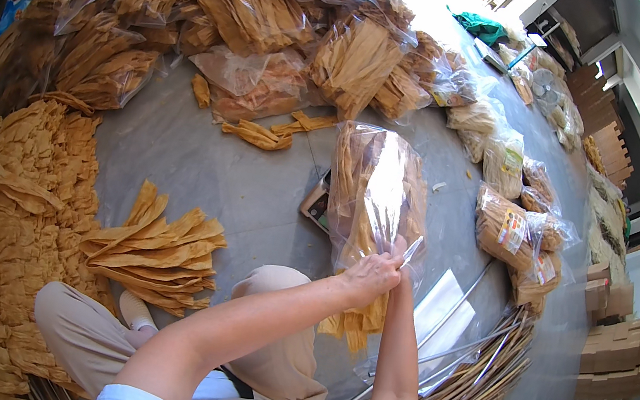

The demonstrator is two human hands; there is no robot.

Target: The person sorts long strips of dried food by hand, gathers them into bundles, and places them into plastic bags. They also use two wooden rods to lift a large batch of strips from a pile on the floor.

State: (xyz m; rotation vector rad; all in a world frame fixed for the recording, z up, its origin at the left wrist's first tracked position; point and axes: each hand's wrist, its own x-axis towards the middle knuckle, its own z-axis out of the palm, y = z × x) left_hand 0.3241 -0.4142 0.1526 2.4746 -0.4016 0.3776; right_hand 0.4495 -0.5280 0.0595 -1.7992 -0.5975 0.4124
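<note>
Grey floor (238, 187); clear bag (376, 192) of dried strips pinched by both hands (371, 273) together; mouth best gripped evenly.

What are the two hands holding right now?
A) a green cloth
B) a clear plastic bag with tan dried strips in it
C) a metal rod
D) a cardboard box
B: both the left hand and the right hand have their grip on the open end of the clear plastic bag, which is filled with tan dried strips and stands up over the grey floor.
</note>
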